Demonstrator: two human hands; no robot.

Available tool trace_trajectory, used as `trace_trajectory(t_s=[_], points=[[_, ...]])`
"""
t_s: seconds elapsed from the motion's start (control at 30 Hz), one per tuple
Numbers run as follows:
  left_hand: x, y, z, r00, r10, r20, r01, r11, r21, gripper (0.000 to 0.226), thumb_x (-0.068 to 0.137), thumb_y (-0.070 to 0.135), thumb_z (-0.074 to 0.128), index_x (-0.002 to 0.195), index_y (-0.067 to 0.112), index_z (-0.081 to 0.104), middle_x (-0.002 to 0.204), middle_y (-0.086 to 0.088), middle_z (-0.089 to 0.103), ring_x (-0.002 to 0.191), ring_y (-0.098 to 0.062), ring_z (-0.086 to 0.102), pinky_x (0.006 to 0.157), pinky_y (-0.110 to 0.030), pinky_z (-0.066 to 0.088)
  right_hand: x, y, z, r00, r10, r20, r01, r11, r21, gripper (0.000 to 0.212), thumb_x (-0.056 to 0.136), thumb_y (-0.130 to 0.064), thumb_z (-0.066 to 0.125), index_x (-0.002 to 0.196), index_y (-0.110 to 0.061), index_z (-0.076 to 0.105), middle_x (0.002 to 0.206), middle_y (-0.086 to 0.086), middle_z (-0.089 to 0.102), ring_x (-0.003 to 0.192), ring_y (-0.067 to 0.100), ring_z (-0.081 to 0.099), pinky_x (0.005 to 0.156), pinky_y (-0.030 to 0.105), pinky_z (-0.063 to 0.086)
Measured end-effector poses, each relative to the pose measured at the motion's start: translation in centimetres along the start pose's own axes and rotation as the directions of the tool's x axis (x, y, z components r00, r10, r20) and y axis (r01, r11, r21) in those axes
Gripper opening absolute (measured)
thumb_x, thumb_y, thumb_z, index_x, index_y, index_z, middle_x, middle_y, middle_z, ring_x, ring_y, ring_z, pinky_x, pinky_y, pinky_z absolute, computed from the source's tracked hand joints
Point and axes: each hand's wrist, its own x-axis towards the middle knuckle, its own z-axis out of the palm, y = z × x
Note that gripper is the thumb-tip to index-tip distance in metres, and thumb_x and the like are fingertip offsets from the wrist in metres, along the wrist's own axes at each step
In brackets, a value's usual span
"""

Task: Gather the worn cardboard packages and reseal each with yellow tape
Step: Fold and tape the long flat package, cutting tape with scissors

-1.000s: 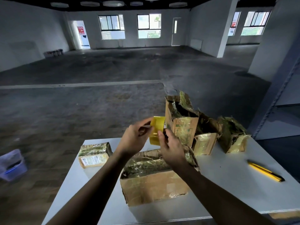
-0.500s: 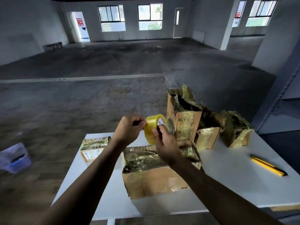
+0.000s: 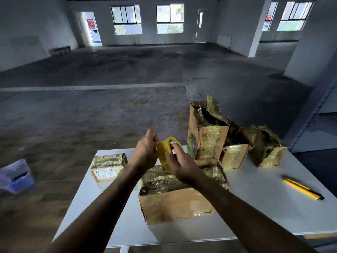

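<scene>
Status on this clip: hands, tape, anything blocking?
Right hand holds tape roll; left hand pinches its rim. Large box sits beneath. Nothing between roll and box.

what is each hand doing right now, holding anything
Left hand: fingers curled, pinching the rim of the yellow tape roll.
Right hand: gripping the same roll, thumb at its core.

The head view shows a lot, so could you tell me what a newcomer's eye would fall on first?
The yellow tape roll strikes first, held up by both hands over the middle of the table: the right hand grips it, the left hand pinches at its rim. Just below lies a worn box, and behind it to the right stand torn boxes, the tallest gaping open. A yellow cutter lies alone near the right edge.
</scene>
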Motion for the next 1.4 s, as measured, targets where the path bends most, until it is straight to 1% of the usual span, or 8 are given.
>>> trace_trajectory(t_s=[0.1, 0.2, 0.3, 0.57, 0.8, 1.0, 1.17, 1.4], points=[[0.7, -0.2, 0.0, 0.989, -0.120, 0.091, 0.133, 0.980, -0.146, 0.009, 0.096, 0.011, 0.056, 0.088, 0.014, 0.060, 0.072, 0.007, 0.059, 0.065, -0.011, 0.052, 0.056, -0.025, 0.038, -0.2, 0.6, 0.0, 0.999, 0.045, 0.008, -0.044, 0.995, -0.087, 0.072, 0.091, -0.066, 0.028, 0.144, -0.018, 0.035, 0.125, 0.014, 0.064, 0.105, 0.028, 0.066, 0.088, 0.043, 0.053], [1.2, -0.1, 0.3, 0.972, -0.172, 0.160, 0.213, 0.934, -0.286, 0.011, 0.096, 0.011, 0.062, 0.098, 0.010, 0.073, 0.077, 0.004, 0.068, 0.062, 0.003, 0.057, 0.056, -0.011, 0.041, -0.5, 0.4, -0.6, 0.999, 0.051, 0.016, -0.048, 0.993, -0.110, 0.069, 0.096, -0.060, 0.030, 0.149, -0.015, 0.032, 0.135, 0.015, 0.058, 0.114, 0.031, 0.061, 0.092, 0.043, 0.050], [1.3, 0.2, 1.3, 0.982, -0.100, 0.158, 0.117, 0.987, -0.106, 0.029, 0.094, 0.005, 0.056, 0.069, 0.016, 0.068, 0.062, 0.001, 0.057, 0.058, -0.012, 0.050, 0.056, -0.026, 0.037, -0.8, 0.4, -1.4, 0.998, 0.055, 0.011, -0.052, 0.981, -0.186, 0.056, 0.105, -0.044, 0.038, 0.151, -0.012, 0.033, 0.141, 0.012, 0.054, 0.121, 0.028, 0.055, 0.094, 0.038, 0.046], [1.9, 3.5, 4.9, 0.992, -0.114, 0.063, 0.111, 0.993, 0.047, 0.018, 0.097, 0.013, 0.054, 0.106, 0.003, 0.067, 0.107, -0.017, 0.072, 0.104, -0.036, 0.064, 0.076, -0.035, 0.045, -2.3, 0.2, -5.7, 0.998, 0.041, -0.038, -0.050, 0.957, -0.285, 0.032, 0.095, -0.043, 0.053, 0.117, -0.021, 0.056, 0.094, -0.004, 0.061, 0.086, 0.019, 0.059, 0.071, 0.031, 0.043], [3.0, 6.7, 5.4, 0.994, -0.103, -0.022, 0.100, 0.988, -0.117, 0.037, 0.104, 0.026, 0.046, 0.070, 0.012, 0.050, 0.058, 0.002, 0.046, 0.052, -0.016, 0.043, 0.046, -0.029, 0.028, -2.4, 3.8, -9.1, 0.917, 0.314, -0.244, -0.365, 0.908, -0.203, 0.037, 0.095, -0.050, 0.054, 0.095, -0.016, 0.068, 0.088, 0.006, 0.070, 0.074, 0.020, 0.067, 0.070, 0.040, 0.059], [4.6, 8.3, 7.0, 0.985, -0.173, 0.011, 0.167, 0.933, -0.318, 0.043, 0.103, 0.028, 0.049, 0.081, -0.007, 0.058, 0.071, -0.012, 0.057, 0.059, -0.019, 0.046, 0.055, -0.030, 0.033, -2.5, 5.1, -11.6, 0.864, 0.405, -0.299, -0.466, 0.869, -0.168, 0.059, 0.089, -0.066, 0.053, 0.086, -0.010, 0.071, 0.079, 0.008, 0.071, 0.070, 0.022, 0.069, 0.062, 0.036, 0.057], [5.5, 7.8, 8.8, 0.975, -0.218, 0.044, 0.222, 0.939, -0.264, 0.041, 0.099, 0.027, 0.058, 0.063, 0.013, 0.046, 0.054, 0.003, 0.039, 0.046, -0.011, 0.031, 0.042, -0.022, 0.024, -2.9, 4.7, -13.7, 0.890, 0.379, -0.253, -0.404, 0.913, -0.055, 0.056, 0.092, -0.054, 0.060, 0.055, -0.014, 0.049, 0.050, -0.002, 0.049, 0.045, 0.009, 0.047, 0.049, 0.027, 0.036], [7.9, 3.5, 10.6, 0.918, -0.353, 0.181, 0.387, 0.898, -0.211, 0.018, 0.092, 0.020, 0.070, 0.085, 0.004, 0.071, 0.063, -0.002, 0.061, 0.051, -0.013, 0.047, 0.043, -0.020, 0.032, -3.7, 4.5, -14.5, 0.902, 0.424, -0.078, -0.396, 0.887, 0.237, 0.029, 0.097, -0.037, 0.061, 0.090, -0.012, 0.072, 0.088, 0.004, 0.071, 0.081, 0.015, 0.066, 0.071, 0.023, 0.048]])
